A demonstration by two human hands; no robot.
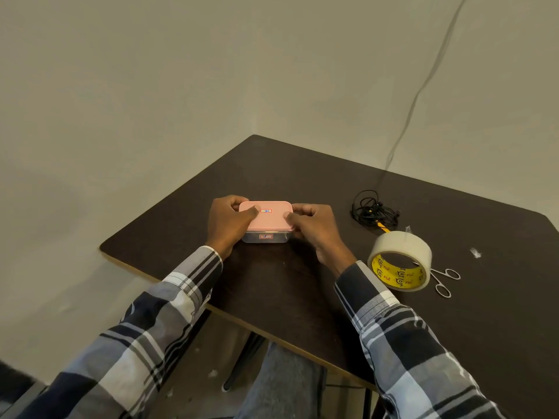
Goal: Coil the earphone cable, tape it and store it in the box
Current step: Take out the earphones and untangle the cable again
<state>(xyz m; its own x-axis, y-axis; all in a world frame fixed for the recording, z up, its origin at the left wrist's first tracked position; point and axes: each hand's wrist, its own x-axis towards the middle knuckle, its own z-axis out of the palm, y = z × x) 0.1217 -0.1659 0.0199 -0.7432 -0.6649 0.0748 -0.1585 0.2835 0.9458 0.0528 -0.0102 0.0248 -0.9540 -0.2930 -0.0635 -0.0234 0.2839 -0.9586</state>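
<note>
A small clear box (266, 237) with a pink lid (267, 219) sits mid-table. My left hand (230, 225) grips the box's left side, thumb on the lid and fingers curled over its far left corner. My right hand (314, 226) grips the right side the same way. The lid is on the box. A black earphone cable (373, 210) lies in a loose tangle to the right of the box, untouched. A roll of clear tape (400, 260) with a yellow core stands on edge nearer me, right of my right wrist.
Small metal scissors (443, 278) lie just right of the tape roll. The dark table (272, 291) has its left corner and front edge close to my arms. A thin wire (423, 86) hangs down the wall behind the table. A white scrap (475, 253) lies far right.
</note>
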